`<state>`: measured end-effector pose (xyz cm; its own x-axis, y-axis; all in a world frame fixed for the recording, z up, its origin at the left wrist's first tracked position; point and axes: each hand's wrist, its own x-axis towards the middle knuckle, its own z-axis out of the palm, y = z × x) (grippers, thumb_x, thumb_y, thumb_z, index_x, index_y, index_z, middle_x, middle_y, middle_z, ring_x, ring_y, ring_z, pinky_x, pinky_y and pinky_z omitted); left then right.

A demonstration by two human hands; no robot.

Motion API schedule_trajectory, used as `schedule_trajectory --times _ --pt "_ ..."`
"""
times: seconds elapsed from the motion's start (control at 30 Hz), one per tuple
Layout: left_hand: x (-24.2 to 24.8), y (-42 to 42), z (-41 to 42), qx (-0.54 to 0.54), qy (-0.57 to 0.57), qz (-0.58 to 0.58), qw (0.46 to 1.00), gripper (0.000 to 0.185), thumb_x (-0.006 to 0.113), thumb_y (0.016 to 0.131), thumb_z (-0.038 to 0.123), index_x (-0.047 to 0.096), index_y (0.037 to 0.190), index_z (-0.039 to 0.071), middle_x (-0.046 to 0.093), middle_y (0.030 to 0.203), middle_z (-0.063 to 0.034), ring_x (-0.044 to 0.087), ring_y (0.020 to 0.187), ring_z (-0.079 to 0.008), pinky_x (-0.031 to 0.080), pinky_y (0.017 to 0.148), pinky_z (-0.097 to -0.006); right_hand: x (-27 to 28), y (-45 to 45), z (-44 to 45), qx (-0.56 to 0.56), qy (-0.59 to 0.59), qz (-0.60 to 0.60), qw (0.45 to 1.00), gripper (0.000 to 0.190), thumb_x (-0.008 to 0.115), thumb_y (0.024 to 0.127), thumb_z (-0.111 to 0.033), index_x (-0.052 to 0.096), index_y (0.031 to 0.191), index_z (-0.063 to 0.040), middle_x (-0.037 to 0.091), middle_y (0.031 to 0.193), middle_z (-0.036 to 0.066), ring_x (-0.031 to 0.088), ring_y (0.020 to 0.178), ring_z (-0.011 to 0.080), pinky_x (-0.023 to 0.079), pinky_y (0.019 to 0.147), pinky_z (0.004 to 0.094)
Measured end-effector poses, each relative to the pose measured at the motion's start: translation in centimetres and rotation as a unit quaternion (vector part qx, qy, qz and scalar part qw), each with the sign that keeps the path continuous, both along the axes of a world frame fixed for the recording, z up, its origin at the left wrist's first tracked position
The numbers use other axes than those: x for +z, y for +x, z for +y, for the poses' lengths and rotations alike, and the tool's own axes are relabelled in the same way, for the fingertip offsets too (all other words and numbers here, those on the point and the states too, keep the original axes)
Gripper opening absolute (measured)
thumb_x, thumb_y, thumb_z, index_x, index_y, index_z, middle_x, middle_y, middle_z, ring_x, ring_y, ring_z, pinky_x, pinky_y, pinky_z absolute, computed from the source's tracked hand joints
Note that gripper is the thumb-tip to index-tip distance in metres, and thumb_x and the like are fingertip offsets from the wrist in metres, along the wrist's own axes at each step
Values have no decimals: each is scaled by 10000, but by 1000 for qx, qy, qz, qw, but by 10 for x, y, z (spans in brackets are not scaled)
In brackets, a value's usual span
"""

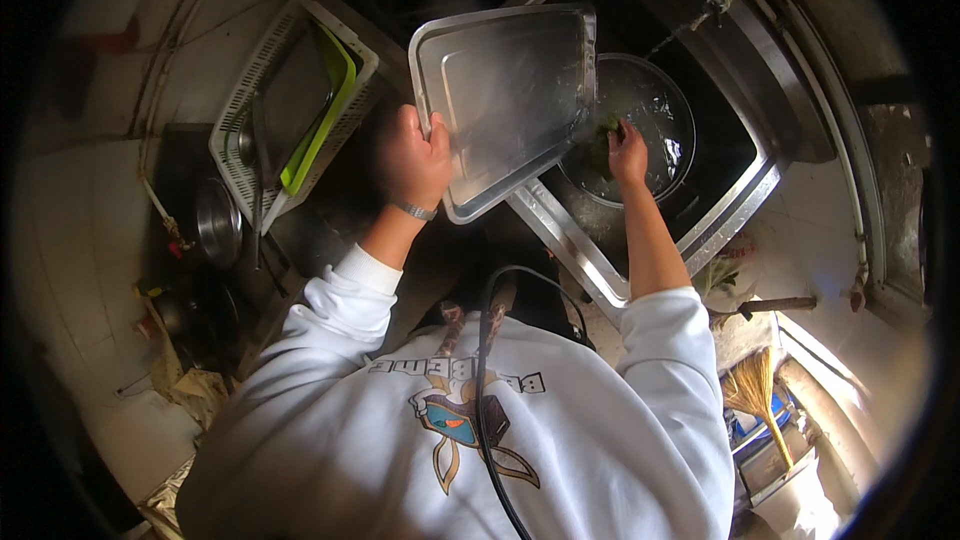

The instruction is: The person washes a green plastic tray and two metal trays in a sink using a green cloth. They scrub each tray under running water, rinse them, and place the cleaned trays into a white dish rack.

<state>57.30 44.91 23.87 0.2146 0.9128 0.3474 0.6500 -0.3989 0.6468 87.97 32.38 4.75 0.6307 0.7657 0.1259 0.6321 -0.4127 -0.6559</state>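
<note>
My left hand point(421, 157) grips the left rim of a rectangular metal tray point(510, 90), thumb over the edge. The tray is tilted, its shallow inside turned up towards me. To the right, a round metal basin point(688, 146) holds water with bright reflections and sits in a metal sink point(574, 236). Over that water my right hand point(630, 157) pinches a dark green clump point(606, 139); whether it is a scouring pad or something leafy, I cannot tell. The tray's right edge covers part of the basin.
At the left stands a white slotted plastic basket point(232, 154) holding a green-rimmed tray point(319, 142) and other ware. A round metal bowl point(219, 221) is beside it. A straw broom point(754, 386) is at the lower right. A black cable point(484, 390) hangs across my chest.
</note>
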Motion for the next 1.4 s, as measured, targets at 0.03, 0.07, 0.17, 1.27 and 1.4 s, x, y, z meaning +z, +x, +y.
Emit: schedule_trajectory --times 0.03,0.07,0.17,1.27,1.4 --pt "1 0 -3 1 -25 8 1000 161 617 925 90 479 903 9 597 792 -161 580 710 -321 470 661 -370 29 -14 7 16 32 17 999 362 660 883 -154 622 1219 -26 664 1059 192 632 1002 388 499 875 423" --pt "-1 1 -4 4 -23 19 1000 152 614 927 90 490 920 3 608 818 -165 600 747 -323 474 689 -373 66 -29 17 29 65 31 997 361 664 878 -125 619 1221 -23 659 1051 186 635 983 374 500 863 414" --pt "-23 7 1 19 13 2 1000 229 629 906 246 519 851 52 610 711 -175 607 648 -386 454 546 -456 157 -90 34 84 172 50 980 374 706 828 -44 611 1189 -41 598 1008 152 585 944 326 484 834 404" --pt "-13 -16 8 -7 -126 -62 990 221 610 899 177 554 1015 -3 679 923 -198 661 879 -377 499 763 -427 36 26 13 -96 61 199 973 416 653 853 -190 594 1245 -65 668 1134 210 630 1073 388 492 916 457" --pt "-4 -10 7 -23 -137 -49 989 181 608 913 160 554 994 8 654 895 -173 643 848 -345 489 744 -412 104 4 80 28 137 -23 990 406 667 806 -114 611 1208 -94 647 1109 147 533 1078 384 467 913 442"
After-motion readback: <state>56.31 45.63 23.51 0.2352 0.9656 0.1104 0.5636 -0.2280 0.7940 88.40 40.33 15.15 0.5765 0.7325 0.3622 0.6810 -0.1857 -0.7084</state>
